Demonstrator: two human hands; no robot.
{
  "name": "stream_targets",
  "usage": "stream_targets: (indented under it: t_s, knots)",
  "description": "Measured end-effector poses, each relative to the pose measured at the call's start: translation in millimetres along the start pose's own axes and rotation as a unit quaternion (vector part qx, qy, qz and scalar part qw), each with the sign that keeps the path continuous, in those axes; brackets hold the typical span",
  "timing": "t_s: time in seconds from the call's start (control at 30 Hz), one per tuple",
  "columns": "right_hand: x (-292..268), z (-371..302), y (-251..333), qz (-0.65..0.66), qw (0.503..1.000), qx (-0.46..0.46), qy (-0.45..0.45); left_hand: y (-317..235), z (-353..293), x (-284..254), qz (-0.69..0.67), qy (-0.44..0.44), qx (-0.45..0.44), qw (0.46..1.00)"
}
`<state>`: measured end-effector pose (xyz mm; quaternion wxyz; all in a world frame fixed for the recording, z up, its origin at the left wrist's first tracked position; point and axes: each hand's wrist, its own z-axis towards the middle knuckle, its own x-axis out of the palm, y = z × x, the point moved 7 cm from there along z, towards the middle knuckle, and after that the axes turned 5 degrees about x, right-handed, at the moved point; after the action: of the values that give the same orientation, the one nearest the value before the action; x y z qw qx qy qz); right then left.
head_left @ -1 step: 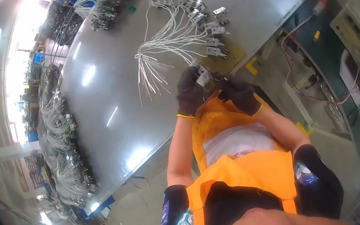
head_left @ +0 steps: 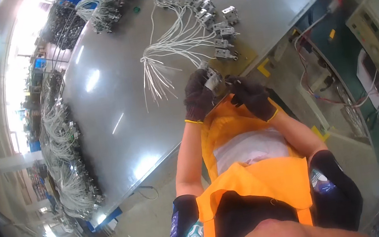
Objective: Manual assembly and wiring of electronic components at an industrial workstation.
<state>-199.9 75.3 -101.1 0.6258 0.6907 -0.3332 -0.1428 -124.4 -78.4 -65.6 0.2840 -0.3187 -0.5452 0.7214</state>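
Note:
My left hand [head_left: 199,96], in a dark glove with a yellow cuff, is closed on a small silver metal block [head_left: 214,81] at the table's near edge. White wires [head_left: 179,46] fan from a gathered bunch to several similar metal blocks [head_left: 222,44] just beyond it. Close to the held block on its right is my right hand [head_left: 251,97], also gloved, with its fingers bent together. What those fingers hold, if anything, is too dark and small to make out. The bunch's loose wire ends [head_left: 157,81] spread over the table left of my hands.
The shiny metal table [head_left: 112,95] stretches ahead and left. Heaps of wired metal parts [head_left: 68,161] line its left side, with another heap [head_left: 107,13] at the far left. One metal block [head_left: 230,15] lies apart. At right, a green bench [head_left: 336,52] carries cables and a beige box [head_left: 377,46].

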Motion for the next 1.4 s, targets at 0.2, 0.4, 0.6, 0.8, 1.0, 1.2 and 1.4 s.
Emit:
stream_targets:
  t_s: [0.2, 0.4, 0.6, 0.8, 1.0, 1.2, 1.4]
  knots:
    - [6.6, 6.7, 6.6, -0.029, 0.999, -0.03, 0.033, 11.4, 2.6, -3.5, 0.062, 0.003, 0.008, 0.998]
    - [15.7, 7.5, 14.2, -0.045, 0.996, -0.08, 0.01, -2.3, 6.0, 5.4, 0.127, -0.021, 0.011, 0.992]
    - [4.5, 14.8, -3.5, -0.056, 0.993, -0.104, -0.001, -22.9, 10.7, 9.8, 0.312, -0.013, 0.074, 0.947]
    - [10.4, 15.4, 4.1, 0.045, 0.999, -0.013, 0.0, -5.6, 12.0, 6.1, 0.17, -0.025, 0.04, 0.984]
    - [6.8, -4.1, 63.5, -0.365, 0.83, -0.417, -0.051, -18.5, 13.8, 16.9, 0.186, 0.007, -0.121, 0.975]
    - [7.3, 10.0, 54.5, -0.108, 0.985, -0.135, 0.023, 10.4, 8.3, 8.9, 0.208, -0.036, -0.039, 0.977]
    - [3.3, 18.9, -35.0, -0.215, 0.965, -0.152, -0.011, -4.1, -3.0, 21.3, -0.209, -0.071, -0.125, 0.967]
